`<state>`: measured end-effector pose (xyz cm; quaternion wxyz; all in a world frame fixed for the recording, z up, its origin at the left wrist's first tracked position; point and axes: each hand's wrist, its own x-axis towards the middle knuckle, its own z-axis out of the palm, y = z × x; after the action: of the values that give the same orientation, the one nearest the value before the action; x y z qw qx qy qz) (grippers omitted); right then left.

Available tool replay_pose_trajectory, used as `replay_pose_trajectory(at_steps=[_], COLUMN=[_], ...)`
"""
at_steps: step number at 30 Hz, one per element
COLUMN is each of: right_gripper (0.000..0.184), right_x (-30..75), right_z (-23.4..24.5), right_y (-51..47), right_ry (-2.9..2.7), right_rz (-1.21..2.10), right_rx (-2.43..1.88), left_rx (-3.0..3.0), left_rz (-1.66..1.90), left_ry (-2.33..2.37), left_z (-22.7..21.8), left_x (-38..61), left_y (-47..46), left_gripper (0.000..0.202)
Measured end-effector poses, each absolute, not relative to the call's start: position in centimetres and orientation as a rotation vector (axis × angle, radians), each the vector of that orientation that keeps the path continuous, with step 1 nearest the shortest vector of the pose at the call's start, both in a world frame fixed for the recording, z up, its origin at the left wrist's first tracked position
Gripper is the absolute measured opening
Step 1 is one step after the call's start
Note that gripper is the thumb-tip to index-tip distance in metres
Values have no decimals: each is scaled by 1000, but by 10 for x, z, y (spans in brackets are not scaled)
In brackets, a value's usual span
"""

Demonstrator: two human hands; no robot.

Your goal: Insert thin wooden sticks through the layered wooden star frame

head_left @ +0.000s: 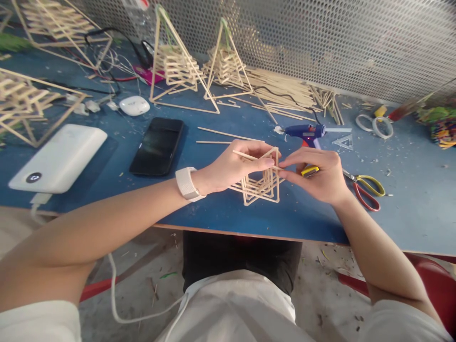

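Phone [156, 146]: it lies on the counter [213, 209], left of the left hand.
Left hand [237, 164]: half curled, gripping the stick star [265, 187].
Stick star: between both hands.
Right hand [320, 173]: fingertips pinched on its stick.
Scissors [354, 178]: just right of this hand.

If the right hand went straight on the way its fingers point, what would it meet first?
The right hand would meet the star-shaped stick frame almost at once, right at its fingertips. The left hand looks next in line, though depth is unclear from this view.
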<state>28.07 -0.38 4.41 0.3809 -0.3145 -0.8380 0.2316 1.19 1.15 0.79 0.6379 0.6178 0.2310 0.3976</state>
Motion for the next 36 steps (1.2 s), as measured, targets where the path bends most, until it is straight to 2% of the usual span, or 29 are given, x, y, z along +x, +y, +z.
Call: replay_pose_trajectory(at_steps=[7,25,36], right_gripper=[25,19,23], right_x=[285,285,290], right_z=[43,46,44], right_y=[-2,-2,-1], right_ry=[-2114,-2093,-2127], right_rz=[595,450,431], right_rx=[-775,-818,-807], left_rx=[1404,1383,1407], left_rz=[950,1008,1012], left_ry=[565,584,594], left_z=[10,20,19], left_x=[8,4,5], left_y=[14,16,16], left_gripper=[36,32,34])
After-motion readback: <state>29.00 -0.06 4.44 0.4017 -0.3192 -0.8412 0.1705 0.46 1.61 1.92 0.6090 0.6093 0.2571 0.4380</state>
